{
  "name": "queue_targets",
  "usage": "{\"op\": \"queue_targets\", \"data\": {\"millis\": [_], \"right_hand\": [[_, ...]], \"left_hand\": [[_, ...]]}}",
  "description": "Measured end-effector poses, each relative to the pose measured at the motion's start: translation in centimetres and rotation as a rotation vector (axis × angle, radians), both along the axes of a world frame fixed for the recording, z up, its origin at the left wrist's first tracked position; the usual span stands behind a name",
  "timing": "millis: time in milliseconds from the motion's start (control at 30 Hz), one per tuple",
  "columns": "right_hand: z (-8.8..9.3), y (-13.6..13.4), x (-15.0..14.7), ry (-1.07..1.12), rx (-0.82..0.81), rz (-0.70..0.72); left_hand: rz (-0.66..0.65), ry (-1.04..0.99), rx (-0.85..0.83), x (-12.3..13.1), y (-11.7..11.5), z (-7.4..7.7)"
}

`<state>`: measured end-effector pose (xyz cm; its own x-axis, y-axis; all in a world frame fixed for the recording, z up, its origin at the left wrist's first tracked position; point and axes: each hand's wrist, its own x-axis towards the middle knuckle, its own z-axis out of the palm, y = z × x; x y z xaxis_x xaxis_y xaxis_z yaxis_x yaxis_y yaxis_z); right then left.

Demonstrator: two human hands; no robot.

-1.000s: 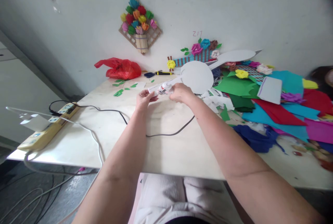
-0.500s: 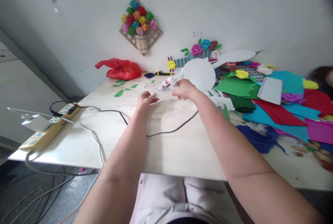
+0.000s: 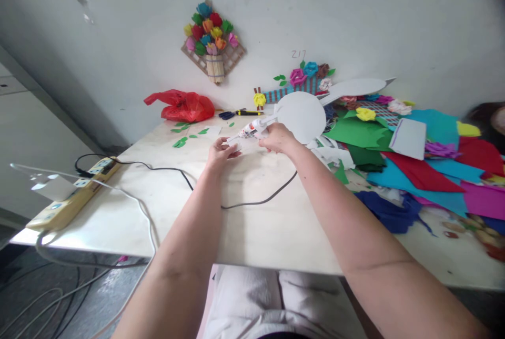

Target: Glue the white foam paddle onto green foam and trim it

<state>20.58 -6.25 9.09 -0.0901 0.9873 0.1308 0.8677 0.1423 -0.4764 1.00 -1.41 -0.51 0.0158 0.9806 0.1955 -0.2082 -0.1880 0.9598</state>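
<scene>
My right hand [image 3: 278,138] is closed around a white hot glue gun [image 3: 251,129], its nozzle tilted down to the left. Between the fingers of my left hand [image 3: 221,155] is a small white piece of paper [image 3: 236,145], pinched just under the nozzle. The gun's tip is close to that paper; whether they touch I cannot tell. Behind my right hand stands a white round disc [image 3: 303,117]. A dark cord [image 3: 260,201] runs across the table below my hands.
On the left lies a yellow power strip [image 3: 74,194] with plugs. Green paper leaves [image 3: 180,142], a red plastic bag [image 3: 187,106], scissors [image 3: 226,115] and a yellow-black cutter [image 3: 248,112] are farther back. Coloured sheets [image 3: 418,171] pile up at right. Paper flowers [image 3: 209,29] hang on the wall.
The glue gun and both hands stay almost in the same place, with the nozzle still over the paper. The view has shifted very slightly.
</scene>
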Motion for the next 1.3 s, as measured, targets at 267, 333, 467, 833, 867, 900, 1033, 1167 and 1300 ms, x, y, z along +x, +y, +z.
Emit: {"op": "queue_targets", "data": {"millis": [267, 333, 467, 833, 867, 900, 1033, 1167, 1300], "right_hand": [[-0.7, 0.2, -0.4, -0.042, 0.045, -0.003], [-0.9, 0.3, -0.5, -0.041, 0.049, -0.01], [-1.0, 0.3, -0.6, -0.049, 0.052, -0.018], [-1.2, 0.4, -0.8, -0.082, 0.066, -0.026], [-1.2, 0.4, -0.9, -0.089, 0.074, -0.031], [-1.2, 0.4, -0.9, -0.099, 0.084, -0.034], [-0.9, 0.1, -1.3, -0.146, 0.108, -0.045], [-0.7, 0.0, -1.5, -0.162, 0.086, -0.048], [-0.9, 0.2, -1.6, -0.148, 0.066, -0.049]], "left_hand": [[-0.013, -0.003, 0.017, 0.1, -0.1, 0.0], [-0.021, -0.016, 0.033, 0.1, 0.1, -0.1], [-0.009, -0.025, 0.065, 0.2, 0.2, -0.2], [-0.03, -0.048, 0.078, 0.2, 0.2, -0.2], [-0.031, -0.05, 0.078, 0.2, 0.2, -0.2], [-0.034, -0.052, 0.078, 0.2, 0.2, -0.2], [-0.042, -0.053, 0.087, 0.4, -0.1, 0.0], [-0.052, -0.056, 0.072, 0.6, -0.3, 0.1], [-0.059, -0.061, 0.069, 0.8, -0.4, 0.1]]}}
